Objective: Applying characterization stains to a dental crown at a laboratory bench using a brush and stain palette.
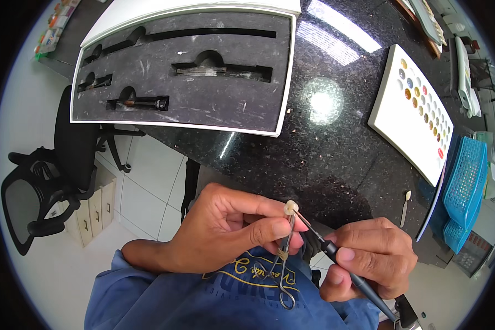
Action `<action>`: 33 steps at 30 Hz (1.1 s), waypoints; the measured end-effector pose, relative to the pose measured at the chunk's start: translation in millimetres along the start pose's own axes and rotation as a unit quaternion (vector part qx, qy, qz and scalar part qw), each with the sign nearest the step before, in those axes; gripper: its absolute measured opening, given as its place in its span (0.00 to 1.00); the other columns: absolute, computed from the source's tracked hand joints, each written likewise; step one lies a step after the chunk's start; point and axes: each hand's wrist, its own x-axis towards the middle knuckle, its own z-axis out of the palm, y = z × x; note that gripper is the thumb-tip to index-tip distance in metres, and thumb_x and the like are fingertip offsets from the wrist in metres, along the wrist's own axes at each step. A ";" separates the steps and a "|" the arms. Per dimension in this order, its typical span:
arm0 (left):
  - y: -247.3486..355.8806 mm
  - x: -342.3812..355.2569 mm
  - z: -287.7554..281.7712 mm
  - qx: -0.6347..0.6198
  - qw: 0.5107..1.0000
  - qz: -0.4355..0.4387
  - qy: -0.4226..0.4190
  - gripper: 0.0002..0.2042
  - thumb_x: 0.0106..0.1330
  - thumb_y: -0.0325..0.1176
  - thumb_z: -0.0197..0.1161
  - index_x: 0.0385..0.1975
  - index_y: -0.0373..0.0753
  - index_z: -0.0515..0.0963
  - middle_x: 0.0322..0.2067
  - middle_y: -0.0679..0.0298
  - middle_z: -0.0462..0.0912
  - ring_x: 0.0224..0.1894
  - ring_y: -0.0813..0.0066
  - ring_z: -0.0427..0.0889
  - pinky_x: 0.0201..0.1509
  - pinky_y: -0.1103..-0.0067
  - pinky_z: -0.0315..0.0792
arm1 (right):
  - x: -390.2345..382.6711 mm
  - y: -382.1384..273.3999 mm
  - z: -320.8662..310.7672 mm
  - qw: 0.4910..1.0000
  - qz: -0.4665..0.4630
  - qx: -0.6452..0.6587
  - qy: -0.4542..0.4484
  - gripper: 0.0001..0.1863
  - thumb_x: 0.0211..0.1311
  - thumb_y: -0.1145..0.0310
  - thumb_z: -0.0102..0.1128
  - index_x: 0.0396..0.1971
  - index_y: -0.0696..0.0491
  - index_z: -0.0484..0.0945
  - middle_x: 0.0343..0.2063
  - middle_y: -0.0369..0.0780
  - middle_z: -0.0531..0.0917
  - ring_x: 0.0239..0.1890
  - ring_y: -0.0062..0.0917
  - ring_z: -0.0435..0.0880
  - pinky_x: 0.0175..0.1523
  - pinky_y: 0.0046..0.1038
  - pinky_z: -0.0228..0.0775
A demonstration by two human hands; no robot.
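My left hand (231, 223) is closed around a pair of scissor-handled metal clamps (283, 278), their finger loops hanging down in front of my blue shirt. A tan band is wrapped around the shanks. At the upper tip sits a small cream tooth crown (290, 207), beside my left index fingertip. My right hand (377, 256) grips a fine brush (363, 286) with a dark handle like a pen. The thin tip of the brush meets the right side of the crown, touching it or nearly so.
On the black speckled countertop (247, 165) lies an open white box (284, 104) with dark foam slots, some holding short brushes. A white palette (388, 113) with coloured wells, a tooth-shaped tab on a stick (406, 203) and a blue basket (465, 173) are to the right. A black chair (74, 146) stands left.
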 end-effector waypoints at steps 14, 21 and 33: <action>0.2 0.8 0.8 -0.009 1.000 0.000 0.008 0.06 0.62 0.22 0.54 0.35 0.25 0.75 0.36 0.47 0.79 0.35 0.63 0.82 0.35 0.77 0.79 | -0.7 -1.8 3.5 1.000 0.014 0.000 0.020 0.09 0.47 0.74 0.60 0.30 0.56 0.72 0.23 0.40 0.75 0.19 0.24 0.78 0.24 0.21 0.73; 0.8 1.4 1.6 -0.019 1.000 -0.005 0.007 0.06 0.62 0.21 0.54 0.35 0.25 0.75 0.36 0.46 0.79 0.35 0.63 0.82 0.36 0.76 0.80 | -1.7 -3.8 1.0 1.000 0.022 -0.006 0.018 0.09 0.46 0.74 0.60 0.29 0.56 0.72 0.22 0.40 0.75 0.19 0.24 0.78 0.23 0.20 0.73; 3.1 1.4 4.1 -0.020 1.000 -0.011 0.020 0.07 0.62 0.21 0.54 0.34 0.23 0.75 0.34 0.48 0.79 0.34 0.65 0.82 0.35 0.77 0.79 | -1.0 1.0 2.6 1.000 0.000 0.000 0.018 0.09 0.45 0.75 0.59 0.29 0.57 0.72 0.22 0.39 0.74 0.19 0.23 0.78 0.23 0.21 0.73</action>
